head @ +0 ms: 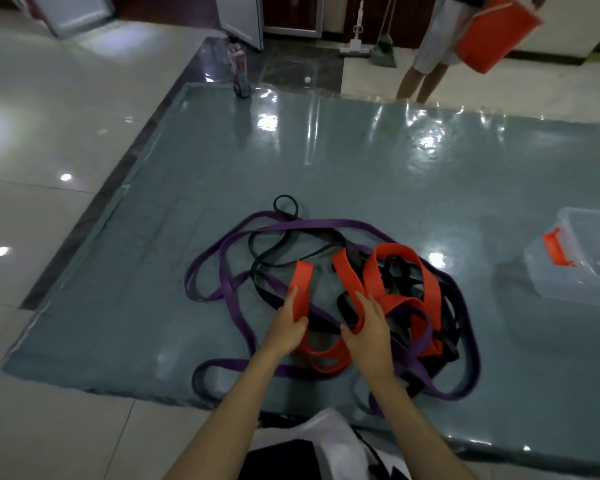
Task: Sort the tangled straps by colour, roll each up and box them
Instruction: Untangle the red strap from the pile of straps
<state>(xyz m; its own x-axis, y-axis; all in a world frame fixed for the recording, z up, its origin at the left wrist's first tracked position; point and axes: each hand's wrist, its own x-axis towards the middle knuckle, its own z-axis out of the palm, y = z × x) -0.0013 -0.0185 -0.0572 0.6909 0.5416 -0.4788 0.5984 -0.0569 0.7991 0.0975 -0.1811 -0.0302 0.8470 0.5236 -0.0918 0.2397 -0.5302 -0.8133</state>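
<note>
A flat orange rubber strap (pixel 378 271) lay in the tangled pile left of the clear plastic box (pixel 575 268). It was pinched by left hand (pixel 289 323) and right hand (pixel 368 327); it should be drawn free slowly, purple straps (pixel 222 244) and black straps (pixel 267 268) kept down.

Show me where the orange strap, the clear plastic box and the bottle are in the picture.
orange strap (pixel 430 278): head view, on the broad loop at the right of the pile.
clear plastic box (pixel 555 289): head view, on its near side wall.
bottle (pixel 240 69): head view, on the middle of its body.
</note>
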